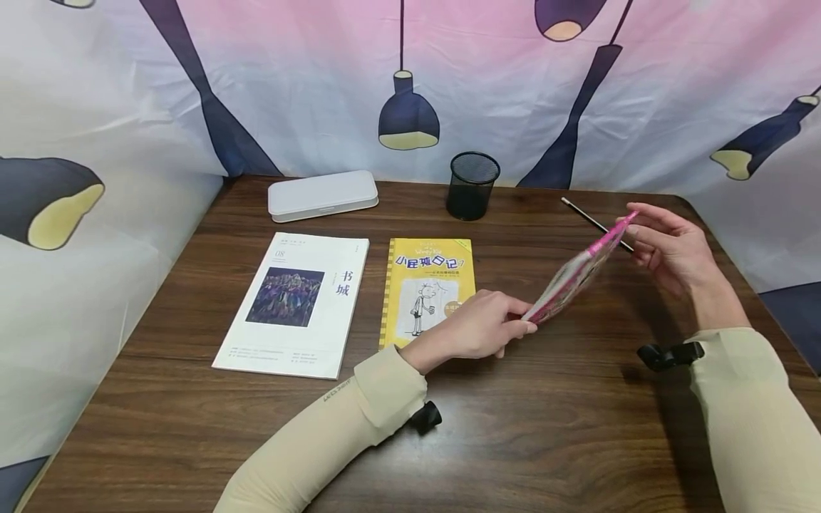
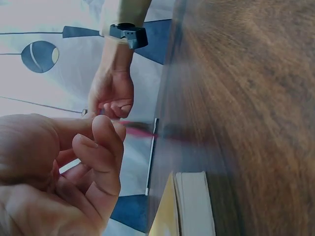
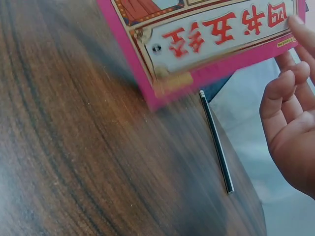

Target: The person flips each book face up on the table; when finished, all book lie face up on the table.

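Note:
A thin pink-edged book (image 1: 577, 276) is held tilted above the right half of the table, and its cover with large red characters shows in the right wrist view. My left hand (image 1: 477, 324) pinches its lower left end between thumb and fingers. At the raised far right end, my right hand (image 1: 673, 249) grips the book by its edge. Beneath my left forearm and hand lies a yellow comic book (image 1: 426, 274), its lower part hidden. A black pencil (image 3: 216, 142) lies on the table near my right hand, partly covered by it in the head view.
A white book (image 1: 346, 313) with a dark picture lies left of the yellow one. Behind them, a flat white case (image 1: 323, 194) and a black mesh pen holder (image 1: 471, 192) stand near the back edge of the wooden table (image 1: 500, 442). A printed curtain (image 1: 308, 85) hangs behind.

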`<state>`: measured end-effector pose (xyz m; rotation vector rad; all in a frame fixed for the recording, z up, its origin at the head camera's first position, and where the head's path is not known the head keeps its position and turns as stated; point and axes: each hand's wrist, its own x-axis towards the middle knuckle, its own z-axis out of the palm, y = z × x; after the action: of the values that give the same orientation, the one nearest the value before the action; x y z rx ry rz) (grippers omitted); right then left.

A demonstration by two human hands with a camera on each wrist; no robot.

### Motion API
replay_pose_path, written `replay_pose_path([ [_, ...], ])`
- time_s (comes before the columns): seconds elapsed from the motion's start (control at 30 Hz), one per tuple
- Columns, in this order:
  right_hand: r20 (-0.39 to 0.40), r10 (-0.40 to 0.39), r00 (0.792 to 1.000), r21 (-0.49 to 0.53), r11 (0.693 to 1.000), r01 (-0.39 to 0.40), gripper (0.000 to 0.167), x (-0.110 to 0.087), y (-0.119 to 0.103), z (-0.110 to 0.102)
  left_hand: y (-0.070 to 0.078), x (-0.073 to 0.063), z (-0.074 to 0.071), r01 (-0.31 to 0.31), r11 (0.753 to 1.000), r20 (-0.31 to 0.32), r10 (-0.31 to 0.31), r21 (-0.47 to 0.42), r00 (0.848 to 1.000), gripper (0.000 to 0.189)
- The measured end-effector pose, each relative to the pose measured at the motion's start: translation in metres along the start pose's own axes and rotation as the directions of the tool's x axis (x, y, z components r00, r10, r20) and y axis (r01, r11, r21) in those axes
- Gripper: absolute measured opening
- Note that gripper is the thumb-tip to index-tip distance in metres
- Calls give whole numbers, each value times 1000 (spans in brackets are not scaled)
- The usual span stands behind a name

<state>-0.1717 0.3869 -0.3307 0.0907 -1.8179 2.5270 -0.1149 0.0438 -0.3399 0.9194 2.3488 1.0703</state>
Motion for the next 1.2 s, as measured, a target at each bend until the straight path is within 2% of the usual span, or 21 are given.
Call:
replay_pose_path([
  [0.07,-63,20,998,-62,998,-23,36,1,-1,1,-1,-1,-2,-1,1000,-9,1,-15,1000,27],
  [0.17,-115,38,993,-93,994,-49,35,1,-1,1,-2,-1,-4,5,999,-24,-7,-50,1000,24],
  [0.3,-113,24,993,-76,997,-33,35,0,-1,1,-4,-2,-7,-6,996,-54,1,-93,999,25],
  [0.5,-117,-3,993,-74,997,-5,33,1,0,2,-6,-2,-8,17,988,-66,-28,-153,997,30],
  [0.8,-142,17,990,-111,993,-33,31,4,0,2,-9,-1,-11,40,981,-99,-59,-189,993,33],
  [0.9,-150,23,988,-124,991,-42,30,4,1,2,-9,-1,-11,42,975,-115,-68,-219,991,47],
  [1.03,-157,33,987,-148,987,-57,29,5,2,2,-9,-1,-12,51,958,-139,-93,-282,986,78],
  [1.2,-189,71,979,-195,975,-108,26,4,3,2,-9,-2,-13,83,949,-148,-133,-304,980,98],
])
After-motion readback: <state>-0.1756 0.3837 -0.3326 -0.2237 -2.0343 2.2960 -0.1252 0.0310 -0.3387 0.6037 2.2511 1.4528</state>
